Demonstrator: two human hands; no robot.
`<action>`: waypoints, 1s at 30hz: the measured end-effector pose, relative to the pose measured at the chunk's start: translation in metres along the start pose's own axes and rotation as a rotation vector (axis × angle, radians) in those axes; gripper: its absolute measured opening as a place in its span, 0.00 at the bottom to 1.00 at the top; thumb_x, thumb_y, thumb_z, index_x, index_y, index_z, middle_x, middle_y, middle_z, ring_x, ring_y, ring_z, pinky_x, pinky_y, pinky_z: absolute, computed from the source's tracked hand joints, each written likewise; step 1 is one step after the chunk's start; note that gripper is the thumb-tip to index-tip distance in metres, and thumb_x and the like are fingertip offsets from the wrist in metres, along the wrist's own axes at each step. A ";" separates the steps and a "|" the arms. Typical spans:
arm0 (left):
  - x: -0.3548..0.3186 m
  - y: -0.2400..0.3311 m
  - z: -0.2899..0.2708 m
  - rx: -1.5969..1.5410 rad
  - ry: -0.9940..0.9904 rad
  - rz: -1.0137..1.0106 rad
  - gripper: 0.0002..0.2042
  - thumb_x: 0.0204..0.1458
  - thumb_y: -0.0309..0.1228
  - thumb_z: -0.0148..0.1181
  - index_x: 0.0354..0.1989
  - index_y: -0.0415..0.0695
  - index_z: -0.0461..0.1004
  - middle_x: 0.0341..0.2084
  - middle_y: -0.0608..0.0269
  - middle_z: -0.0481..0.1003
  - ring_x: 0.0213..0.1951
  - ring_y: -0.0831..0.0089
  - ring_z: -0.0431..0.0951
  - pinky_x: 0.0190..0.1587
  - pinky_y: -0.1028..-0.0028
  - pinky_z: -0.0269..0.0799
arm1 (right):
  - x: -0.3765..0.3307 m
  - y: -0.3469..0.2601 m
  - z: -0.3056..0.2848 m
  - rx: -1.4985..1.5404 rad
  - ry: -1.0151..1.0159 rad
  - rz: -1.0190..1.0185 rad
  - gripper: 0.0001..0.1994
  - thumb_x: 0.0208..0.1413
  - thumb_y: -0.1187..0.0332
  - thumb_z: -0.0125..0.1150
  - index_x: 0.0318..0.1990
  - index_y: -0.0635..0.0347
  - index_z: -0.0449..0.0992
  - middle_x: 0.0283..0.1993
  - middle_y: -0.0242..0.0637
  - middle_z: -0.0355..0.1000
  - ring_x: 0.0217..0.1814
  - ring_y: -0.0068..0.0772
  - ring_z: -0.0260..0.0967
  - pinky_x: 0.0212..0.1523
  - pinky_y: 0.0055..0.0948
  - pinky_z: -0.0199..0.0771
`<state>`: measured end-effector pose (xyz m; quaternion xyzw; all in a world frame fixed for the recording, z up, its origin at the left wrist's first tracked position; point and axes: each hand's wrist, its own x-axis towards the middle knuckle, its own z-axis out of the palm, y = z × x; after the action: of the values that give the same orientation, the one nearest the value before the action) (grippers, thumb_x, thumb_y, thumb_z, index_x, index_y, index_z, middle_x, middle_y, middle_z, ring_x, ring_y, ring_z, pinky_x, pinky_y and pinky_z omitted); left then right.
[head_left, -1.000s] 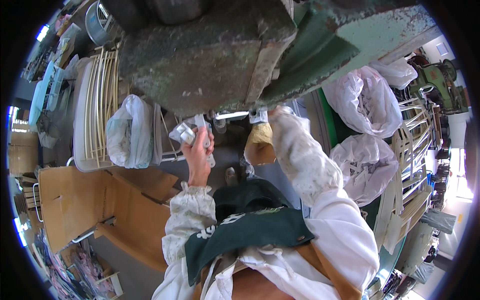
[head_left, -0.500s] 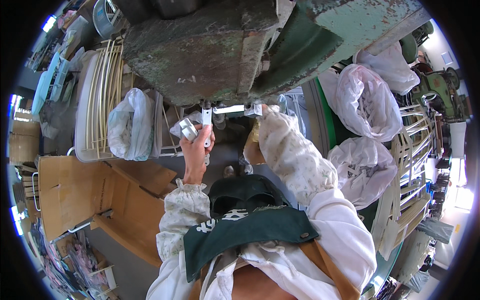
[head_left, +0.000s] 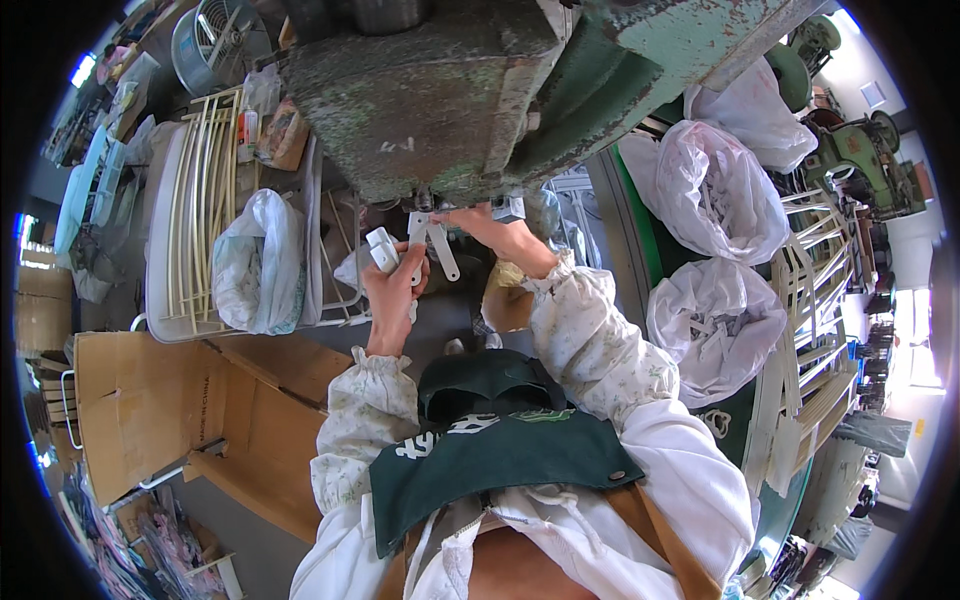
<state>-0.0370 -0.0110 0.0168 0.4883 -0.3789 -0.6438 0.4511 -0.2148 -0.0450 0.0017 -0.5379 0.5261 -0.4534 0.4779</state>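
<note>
Under the front of a worn green machine [head_left: 420,130], my left hand [head_left: 392,300] is closed around white metal pieces. One is a flat strip with holes [head_left: 417,235], upright at the machine's lower edge. Beside it in the same hand is a short white curved piece [head_left: 382,248]. A second white strip [head_left: 443,252], rounded and holed at its lower end, slants down to the right from the first one's top. My right hand [head_left: 500,236] reaches in from the right, its fingertips closed at the strips' upper ends. The machine's lower edge partly hides the contact there.
A white plastic bag [head_left: 262,265] and a tray of long cream rods [head_left: 200,215] stand at left, above an open cardboard box [head_left: 150,400]. At right are white bags of parts [head_left: 715,330] and stacked cream metal frames [head_left: 815,350]. A fan [head_left: 215,45] stands far left.
My right hand has moved left from the bar's right end to the strips' upper ends. The strip that stretched sideways now slants downward. My left hand keeps its hold.
</note>
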 end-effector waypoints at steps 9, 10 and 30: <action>-0.002 0.022 -0.018 -0.058 -0.102 0.039 0.07 0.53 0.28 0.59 0.31 0.35 0.74 0.17 0.66 0.70 0.14 0.83 0.64 0.15 0.83 0.53 | -0.002 0.015 0.003 -0.054 0.183 -0.173 0.15 0.44 0.60 0.72 0.30 0.63 0.76 0.25 0.29 0.71 0.29 0.19 0.63 0.29 0.25 0.65; -0.003 0.026 -0.023 -0.041 -0.113 0.062 0.07 0.53 0.28 0.59 0.32 0.34 0.74 0.17 0.66 0.70 0.14 0.83 0.64 0.15 0.83 0.53 | -0.023 -0.019 0.008 -0.230 0.152 -0.076 0.17 0.44 0.58 0.72 0.30 0.63 0.75 0.25 0.31 0.70 0.29 0.19 0.63 0.28 0.25 0.64; 0.012 0.030 -0.013 0.128 -0.220 0.012 0.11 0.51 0.33 0.63 0.28 0.35 0.75 0.13 0.68 0.68 0.12 0.85 0.61 0.15 0.83 0.51 | -0.054 -0.026 -0.003 -0.043 -0.105 0.194 0.12 0.57 0.64 0.57 0.31 0.65 0.77 0.19 0.27 0.70 0.18 0.12 0.58 0.19 0.17 0.55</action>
<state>-0.0197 -0.0327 0.0385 0.4402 -0.4691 -0.6655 0.3785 -0.2162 0.0083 0.0282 -0.5177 0.5595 -0.3648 0.5346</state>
